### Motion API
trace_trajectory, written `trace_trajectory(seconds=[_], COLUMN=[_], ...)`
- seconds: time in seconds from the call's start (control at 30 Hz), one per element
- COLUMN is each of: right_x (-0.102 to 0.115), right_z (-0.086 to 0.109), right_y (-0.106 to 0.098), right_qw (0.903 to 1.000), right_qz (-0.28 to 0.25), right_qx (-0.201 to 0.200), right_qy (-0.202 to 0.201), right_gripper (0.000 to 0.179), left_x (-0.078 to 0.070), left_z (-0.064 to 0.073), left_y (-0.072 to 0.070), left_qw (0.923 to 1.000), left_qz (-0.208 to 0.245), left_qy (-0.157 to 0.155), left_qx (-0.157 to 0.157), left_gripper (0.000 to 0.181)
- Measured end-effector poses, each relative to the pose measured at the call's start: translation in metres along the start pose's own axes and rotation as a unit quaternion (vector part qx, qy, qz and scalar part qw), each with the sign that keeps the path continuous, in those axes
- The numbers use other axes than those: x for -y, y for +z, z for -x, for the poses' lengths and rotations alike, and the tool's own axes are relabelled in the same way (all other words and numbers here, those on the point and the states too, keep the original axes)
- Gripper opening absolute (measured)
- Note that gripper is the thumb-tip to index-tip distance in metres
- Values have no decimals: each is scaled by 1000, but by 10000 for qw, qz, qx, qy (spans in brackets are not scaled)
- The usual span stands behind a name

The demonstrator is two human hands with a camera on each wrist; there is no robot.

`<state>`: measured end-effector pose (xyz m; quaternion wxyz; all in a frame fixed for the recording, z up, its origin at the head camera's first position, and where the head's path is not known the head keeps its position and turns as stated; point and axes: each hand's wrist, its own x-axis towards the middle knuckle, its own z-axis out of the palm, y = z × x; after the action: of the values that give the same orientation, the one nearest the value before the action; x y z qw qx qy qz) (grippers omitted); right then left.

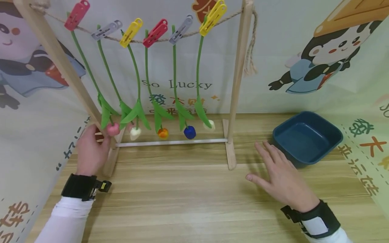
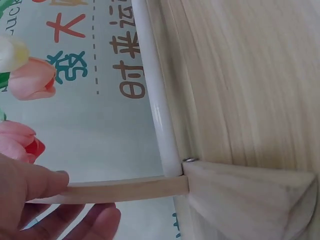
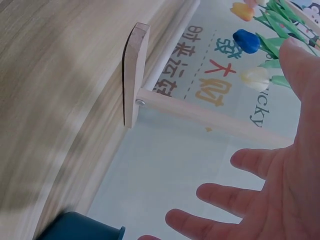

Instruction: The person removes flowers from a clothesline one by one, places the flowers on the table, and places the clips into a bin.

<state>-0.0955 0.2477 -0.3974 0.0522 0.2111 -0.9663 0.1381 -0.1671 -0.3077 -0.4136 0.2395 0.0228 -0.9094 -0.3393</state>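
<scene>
A wooden stand (image 1: 238, 74) holds a rope with several artificial tulips hanging heads-down from it, each under a coloured clothespin. My left hand (image 1: 92, 150) grips the stand's left post (image 2: 130, 191) low down, thumb on one side and fingers on the other, beside a pink tulip (image 1: 112, 129). Apart from the right post, my right hand (image 1: 281, 180) hovers over the table with its fingers spread and holds nothing. Its fingertips are close to a dark blue basin (image 1: 307, 138). In the right wrist view a blue tulip (image 3: 246, 41) and a white tulip (image 3: 255, 78) hang beyond the thumb.
A white rod (image 1: 170, 143) joins the stand's two feet near the wood-grain table (image 1: 182, 202). Printed sheets with cartoon figures (image 1: 322, 64) form the back and sides. A frayed rope end (image 1: 250, 64) dangles outside the right post.
</scene>
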Motion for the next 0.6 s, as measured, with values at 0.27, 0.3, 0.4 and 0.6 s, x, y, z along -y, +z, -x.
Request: trace_trajectory(seconds=[0.27, 0.3, 0.4, 0.6], right_x=[1, 1, 2, 4], right_z=[1, 1, 1, 2], right_y=[4, 4, 5, 7], right_qw=[10000, 10000, 10000, 9999], right_qz=[33, 42, 63, 114], right_qx=[-50, -35, -15, -72], right_qy=[-32, -25, -30, -100], right_gripper=[99, 99, 100, 99], left_x=[1, 0, -3, -12], left_z=[0, 0, 1, 3], left_y=[4, 5, 8, 14], left_qw=[9995, 9993, 9992, 9991], left_qz=[66, 93, 189, 268], left_qy=[191, 227, 274, 318], left_qx=[-256, -271, -235, -117], left_gripper=[28, 25, 21, 25])
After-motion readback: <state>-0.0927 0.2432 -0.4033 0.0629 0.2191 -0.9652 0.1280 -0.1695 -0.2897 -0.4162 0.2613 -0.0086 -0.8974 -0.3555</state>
